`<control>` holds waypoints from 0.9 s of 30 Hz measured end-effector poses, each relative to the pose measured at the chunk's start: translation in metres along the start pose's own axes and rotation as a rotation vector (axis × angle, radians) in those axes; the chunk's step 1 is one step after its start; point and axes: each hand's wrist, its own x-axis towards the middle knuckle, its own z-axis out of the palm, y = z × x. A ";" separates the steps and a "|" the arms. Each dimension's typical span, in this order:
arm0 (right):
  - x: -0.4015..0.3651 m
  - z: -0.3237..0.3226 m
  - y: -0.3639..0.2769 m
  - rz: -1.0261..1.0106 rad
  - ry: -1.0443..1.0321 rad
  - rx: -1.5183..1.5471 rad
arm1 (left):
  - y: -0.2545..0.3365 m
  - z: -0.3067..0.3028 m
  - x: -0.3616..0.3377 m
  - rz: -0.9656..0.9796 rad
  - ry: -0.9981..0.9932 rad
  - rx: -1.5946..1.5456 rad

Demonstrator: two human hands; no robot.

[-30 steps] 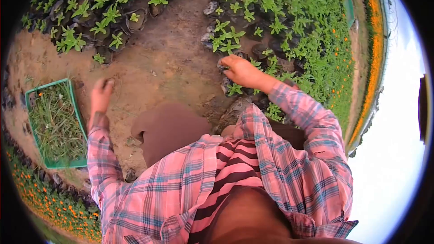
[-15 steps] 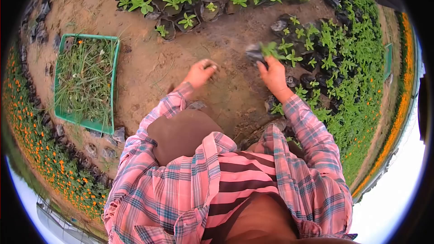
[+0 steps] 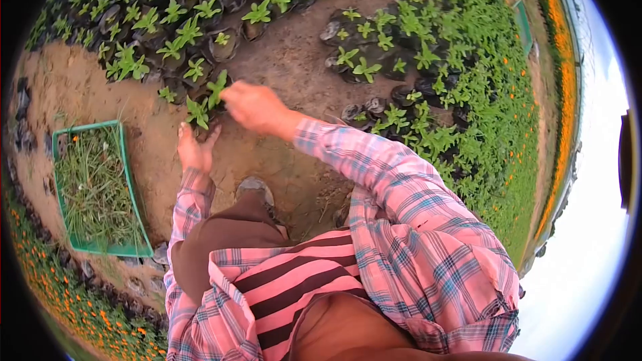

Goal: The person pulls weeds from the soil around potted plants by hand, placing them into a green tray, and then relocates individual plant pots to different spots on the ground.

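Note:
My left hand (image 3: pixel 192 152) is at the near edge of the seedling rows, thumb and fingers curved around the dark bag of a potted seedling (image 3: pixel 198 112). Just right of it, my right hand (image 3: pixel 257 105) is closed, with its fingertips at a second leafy seedling (image 3: pixel 217 88). The right hand hides most of that seedling's bag, and its fingers are partly blurred. More seedlings in black bags (image 3: pixel 194 69) stand close behind both hands.
A green crate (image 3: pixel 139 204) full of cut grass and weeds lies at left on the soil. Dense seedlings (image 3: pixel 468 93) grow at right. Bare brown soil (image 3: pixel 267 160) lies before my shoe (image 3: pixel 255 189). Orange flowers (image 3: pixel 73 301) line the lower left.
My right hand has swung left with a bagged seedling, from the right-hand plants to the back rows. My left hand has moved to those rows as well. The view has turned left.

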 end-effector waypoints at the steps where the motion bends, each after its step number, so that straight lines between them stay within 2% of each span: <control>1: -0.007 -0.010 0.013 0.071 0.127 -0.017 | -0.001 -0.002 0.002 0.000 0.027 -0.004; 2: -0.015 -0.018 0.036 0.275 0.184 -0.036 | -0.001 -0.006 0.004 0.000 0.058 -0.008; 3: -0.027 -0.030 0.058 0.289 0.361 -0.100 | -0.005 -0.014 0.009 0.008 0.042 -0.038; 4: -0.040 -0.044 0.074 0.370 0.405 -0.153 | -0.007 -0.014 0.011 0.005 0.038 -0.039; 6: -0.065 -0.068 0.089 0.520 0.284 -0.362 | -0.010 -0.013 0.014 0.012 0.030 -0.098; 8: -0.075 -0.096 0.068 0.623 0.156 -0.370 | -0.008 -0.009 0.018 0.027 0.054 -0.113; 9: -0.079 -0.097 0.073 0.625 0.151 -0.376 | -0.008 -0.006 0.018 0.046 0.082 -0.125; 11: -0.088 -0.092 0.091 0.539 -0.019 -0.464 | -0.006 -0.002 0.016 0.031 0.082 -0.127; 14: -0.083 -0.087 0.118 0.490 0.002 -0.444 | -0.003 -0.001 0.019 0.038 0.095 -0.090; 15: -0.077 -0.087 0.124 0.350 0.242 -0.373 | -0.003 -0.003 0.019 0.035 0.077 -0.101; 16: -0.073 -0.085 0.130 0.350 0.238 -0.365 | -0.003 -0.005 0.017 0.029 0.064 -0.111; 18: -0.052 -0.091 0.122 0.656 0.361 -0.239 | -0.004 -0.013 0.018 0.009 0.021 -0.100; 20: -0.041 -0.082 0.131 0.663 0.361 -0.214 | -0.002 -0.018 0.019 0.006 -0.021 -0.085; 22: -0.027 -0.075 0.132 0.763 0.302 -0.294 | -0.006 -0.014 0.018 0.010 0.061 -0.120; 23: -0.024 -0.072 0.134 0.716 0.402 -0.386 | -0.006 -0.016 0.019 0.010 0.046 -0.117; 24: -0.022 -0.069 0.139 0.709 0.410 -0.426 | -0.005 -0.017 0.017 0.027 0.058 -0.120; 26: -0.028 -0.070 0.142 0.609 0.437 -0.315 | -0.002 -0.016 0.013 0.002 0.006 -0.103; 27: -0.031 -0.072 0.141 0.544 0.455 -0.251 | -0.001 -0.013 0.010 -0.006 0.047 -0.093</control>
